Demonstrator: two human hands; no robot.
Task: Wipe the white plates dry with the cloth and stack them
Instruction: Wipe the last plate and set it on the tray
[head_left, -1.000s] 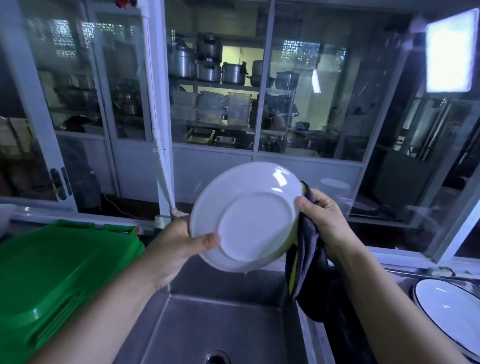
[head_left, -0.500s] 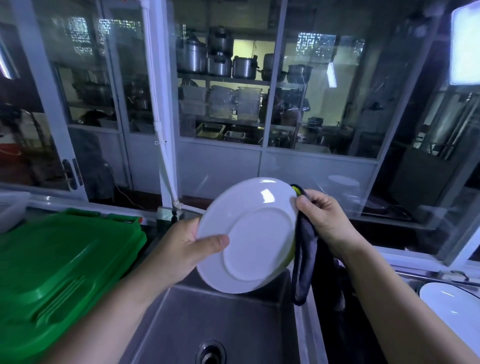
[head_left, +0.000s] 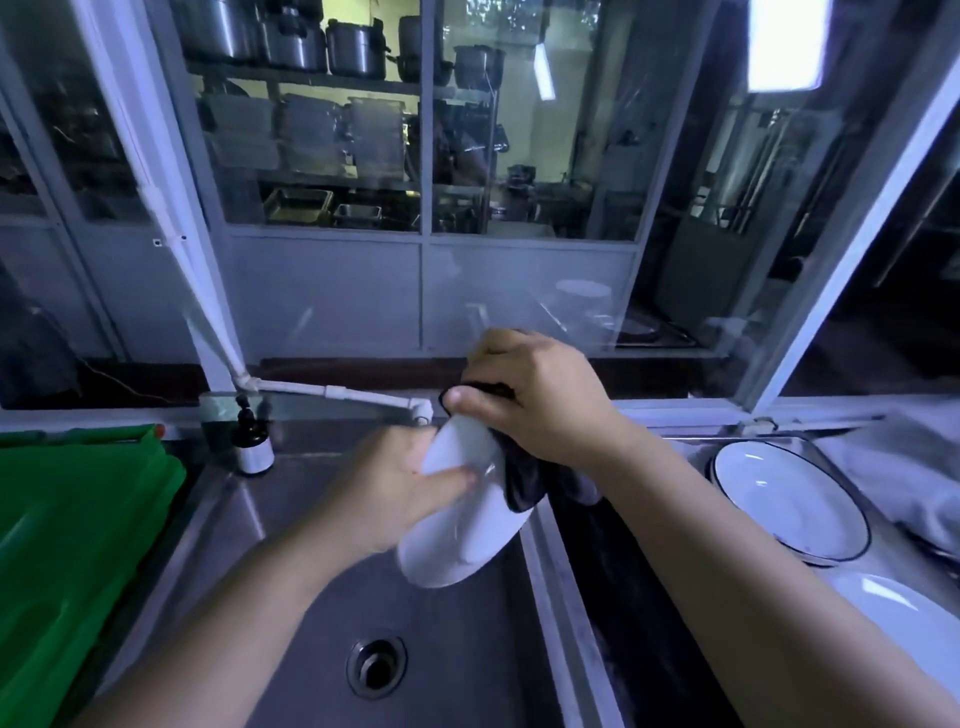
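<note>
Porcelain, I judge, is the material of the white plate (head_left: 457, 525): stiff, light enough for one hand, but fragile, and slippery on the glaze if it is wet. I hold it tilted on its edge above the steel sink (head_left: 291, 545). My left hand (head_left: 400, 488) grips the left rim, with the thumb across the near face. My right hand (head_left: 535, 400) is closed around the dark cloth (head_left: 524, 480) and pinches the upper rim through it. The rim seems the best place to hold, because the cloth gives friction there. The hard basin below would break the plate if it falls.

At my right lie a dark-rimmed plate (head_left: 789, 499) and, nearer to me, a plain white plate (head_left: 904, 623). A green plastic crate (head_left: 78, 545) stands at my left. In front is a glass partition (head_left: 530, 156), with pots (head_left: 358, 52) on shelves behind it.
</note>
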